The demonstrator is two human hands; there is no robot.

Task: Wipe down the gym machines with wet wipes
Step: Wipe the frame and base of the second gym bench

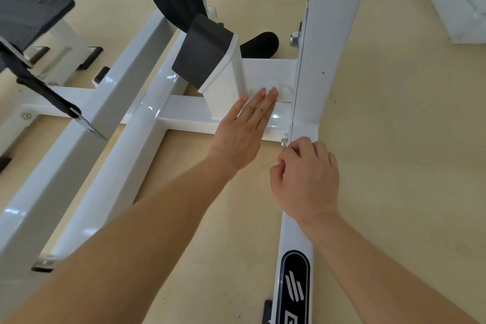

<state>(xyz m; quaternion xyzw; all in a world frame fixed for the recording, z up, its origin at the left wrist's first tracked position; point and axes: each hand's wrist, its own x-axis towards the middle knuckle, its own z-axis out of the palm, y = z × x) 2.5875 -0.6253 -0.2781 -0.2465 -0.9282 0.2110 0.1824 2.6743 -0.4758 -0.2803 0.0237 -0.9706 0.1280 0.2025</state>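
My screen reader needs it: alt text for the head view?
Left hand presses a white wipe flat against a white machine frame. Right hand, loosely curled, sits beside a frame bolt.

Just left of the upright post [328, 34], the wet wipe [284, 93] is mostly hidden under the fingertips of the left hand [243, 130]. Against the post, the right hand [306, 179] curls inward, its grip unreadable. Lower down, the post's black logo badge [294, 284] runs off the bottom edge.

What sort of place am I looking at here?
Most likely a gym: a white, bolted machine frame, a black pad on its own stand, and a black strap with a metal end.
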